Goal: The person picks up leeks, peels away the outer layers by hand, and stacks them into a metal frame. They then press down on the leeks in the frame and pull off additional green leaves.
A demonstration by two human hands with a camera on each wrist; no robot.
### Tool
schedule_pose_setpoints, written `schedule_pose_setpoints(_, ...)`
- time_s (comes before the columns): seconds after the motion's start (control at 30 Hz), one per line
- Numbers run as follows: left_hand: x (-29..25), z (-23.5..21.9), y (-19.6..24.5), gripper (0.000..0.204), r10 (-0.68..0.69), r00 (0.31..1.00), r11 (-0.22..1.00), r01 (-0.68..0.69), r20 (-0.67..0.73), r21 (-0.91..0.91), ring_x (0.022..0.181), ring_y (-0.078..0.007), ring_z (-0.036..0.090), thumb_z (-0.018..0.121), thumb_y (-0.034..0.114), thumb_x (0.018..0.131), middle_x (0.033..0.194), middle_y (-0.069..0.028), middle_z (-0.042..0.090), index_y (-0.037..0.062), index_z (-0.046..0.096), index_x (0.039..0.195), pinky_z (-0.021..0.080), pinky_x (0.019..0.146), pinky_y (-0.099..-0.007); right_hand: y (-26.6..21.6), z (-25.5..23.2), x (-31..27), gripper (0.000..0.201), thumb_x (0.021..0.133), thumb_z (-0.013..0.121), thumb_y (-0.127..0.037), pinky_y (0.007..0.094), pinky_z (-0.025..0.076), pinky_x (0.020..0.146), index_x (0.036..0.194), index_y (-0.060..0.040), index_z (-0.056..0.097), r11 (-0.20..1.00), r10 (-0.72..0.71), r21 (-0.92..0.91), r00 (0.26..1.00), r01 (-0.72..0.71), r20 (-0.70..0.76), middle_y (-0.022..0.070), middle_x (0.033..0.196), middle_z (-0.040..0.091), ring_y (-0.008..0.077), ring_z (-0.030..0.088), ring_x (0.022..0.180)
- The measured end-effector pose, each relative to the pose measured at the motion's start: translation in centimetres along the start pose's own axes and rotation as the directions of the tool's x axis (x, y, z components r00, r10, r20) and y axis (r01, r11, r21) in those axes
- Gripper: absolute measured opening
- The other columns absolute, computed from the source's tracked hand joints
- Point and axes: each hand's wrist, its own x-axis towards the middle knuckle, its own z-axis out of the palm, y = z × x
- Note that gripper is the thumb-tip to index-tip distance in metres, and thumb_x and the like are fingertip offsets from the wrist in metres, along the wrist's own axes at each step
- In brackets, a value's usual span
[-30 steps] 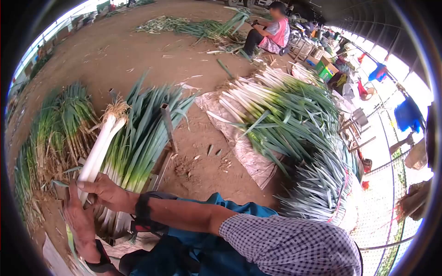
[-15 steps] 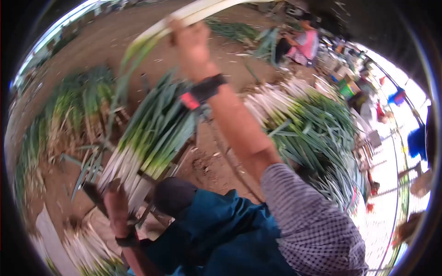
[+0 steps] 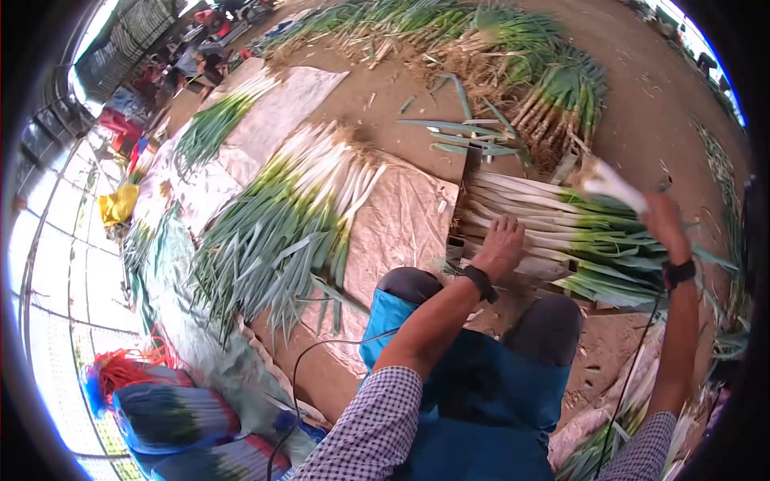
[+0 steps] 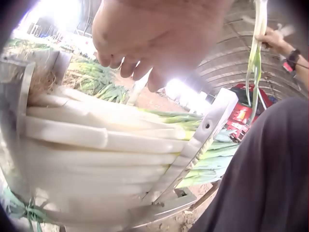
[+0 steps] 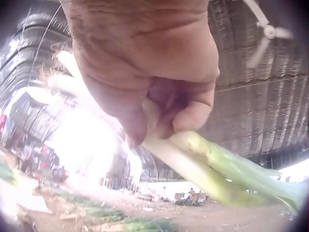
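A stack of leeks (image 3: pixel 529 212) lies sideways in a metal frame (image 4: pixel 205 128), roots at the left and green leaves at the right in the head view. My left hand (image 3: pixel 500 247) is over the white stalks near the root end, fingers extended; in the left wrist view the hand (image 4: pixel 159 38) is above them. My right hand (image 3: pixel 666 220), at the right of the stack, grips leeks (image 3: pixel 613 186) with thick white stems. The right wrist view shows the hand (image 5: pixel 149 72) with fingers and thumb curled round the leeks (image 5: pixel 193 166), leaves trailing to the right.
Leeks (image 3: pixel 281 216) lie spread on a pale sheet (image 3: pixel 401 216) to the left. Unpeeled leeks (image 3: pixel 561 100) with roots lie beyond the frame. Wrapped bundles (image 3: pixel 172 413) sit at lower left. A dark cable crosses beside my left forearm.
The head view has swung round to the left. My right hand, raised with the leeks half a second ago, is lower, beside the framed stack. My left hand has come over the stack's white stalks.
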Motion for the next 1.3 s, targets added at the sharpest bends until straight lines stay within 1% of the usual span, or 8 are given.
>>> schedule_pose_setpoints(0.4,0.1,1.4,-1.4,0.070,-0.039,0.958,0.999,0.038,0.283,0.009,0.140,-0.0388,0.037,0.059,0.043,0.092,0.149,-0.0236,0.042,-0.0032,0.044,0.143,0.027,0.116,-0.0504,-8.3,14.5,3.3,0.006,0.071,0.063,-0.005,0.0512,0.053,0.065,0.070,-0.0035,0.068,0.942,-0.336,0.035,0.937,0.334,0.090,0.0224,0.078,0.068,0.0425,0.067,0.074)
schedule_pose_setpoints(0.77,1.2,1.1,-2.4,0.071,0.042,0.954,0.997,-0.061,0.297,0.053,0.136,-0.0443,0.043,0.068,0.031,0.091,0.152,-0.0289,0.038,0.0028,0.039,0.150,0.034,0.113,-0.0491,-7.0,19.0,1.6,0.012,0.072,0.064,-0.011,0.0350,0.040,0.062,0.067,-0.0116,0.053,0.998,-0.011,0.059,0.992,0.019,-0.126,0.0058,0.062,0.035,0.0186,0.044,0.061)
schedule_pose_setpoints(0.8,1.4,-0.3,-0.4,0.070,-0.043,0.925,0.993,-0.002,0.378,0.118,0.143,-0.0426,0.034,0.065,0.031,0.094,0.156,-0.0283,0.034,0.0040,0.037,0.152,0.026,0.118,-0.0494,-6.5,20.0,0.5,0.013,0.073,0.061,-0.009,0.0341,0.038,0.062,0.068,-0.0120,0.050,0.883,-0.114,-0.462,0.992,0.080,-0.046,0.0052,0.064,0.034,0.0180,0.042,0.062)
schedule_pose_setpoints(0.87,2.0,-1.5,0.4,0.068,-0.060,0.889,0.996,0.021,0.454,0.090,0.146,-0.0411,0.031,0.063,0.030,0.095,0.156,-0.0264,0.034,0.0032,0.037,0.152,0.023,0.120,-0.0496,-7.2,20.5,0.4,0.015,0.075,0.056,-0.007,0.0321,0.034,0.064,0.070,-0.0129,0.044,0.006,-0.175,-0.963,0.948,0.271,0.266,0.0039,0.067,0.031,0.0169,0.037,0.063)
schedule_pose_setpoints(0.9,2.4,-1.8,0.2,0.068,-0.055,0.882,0.996,0.014,0.469,0.091,0.144,-0.0409,0.033,0.063,0.029,0.095,0.155,-0.0259,0.036,0.0028,0.037,0.152,0.026,0.119,-0.0482,-7.6,20.5,0.7,0.016,0.076,0.054,-0.005,0.0311,0.032,0.064,0.071,-0.0133,0.041,-0.499,-0.088,-0.807,0.908,0.316,0.409,0.0033,0.069,0.030,0.0164,0.035,0.064)
schedule_pose_setpoints(1.0,3.7,-2.6,0.3,0.061,-0.015,0.856,0.998,-0.022,0.516,0.065,0.136,-0.0430,0.045,0.063,0.027,0.094,0.146,-0.0278,0.048,-0.0011,0.045,0.145,0.036,0.112,-0.0466,-8.3,21.4,0.4,0.014,0.077,0.048,-0.004,0.0297,0.030,0.067,0.071,-0.0116,0.037,-0.913,0.156,-0.341,0.964,0.225,0.217,0.0039,0.071,0.028,0.0161,0.029,0.065)
schedule_pose_setpoints(1.17,5.2,-4.1,3.2,0.046,-0.028,0.871,0.985,-0.058,0.490,0.160,0.117,-0.0465,0.057,0.056,0.032,0.097,0.124,-0.0295,0.062,-0.0026,0.061,0.128,0.043,0.101,-0.0516,-7.4,20.4,-1.6,0.013,0.073,0.047,-0.002,0.0344,0.030,0.072,0.070,-0.0086,0.037,-0.215,-0.009,-0.975,0.999,-0.048,-0.047,0.0072,0.076,0.028,0.0202,0.029,0.075)
schedule_pose_setpoints(1.3,5.0,-0.6,0.6,0.045,-0.050,0.919,0.979,-0.032,0.391,0.200,0.118,-0.0460,0.055,0.047,0.035,0.101,0.125,-0.0279,0.061,0.0017,0.062,0.128,0.041,0.101,-0.0544,-7.7,18.1,-3.5,0.011,0.078,0.046,-0.001,0.0360,0.031,0.073,0.072,-0.0081,0.040,0.441,-0.058,-0.886,0.981,-0.142,-0.186,0.0073,0.077,0.030,0.0210,0.031,0.076)
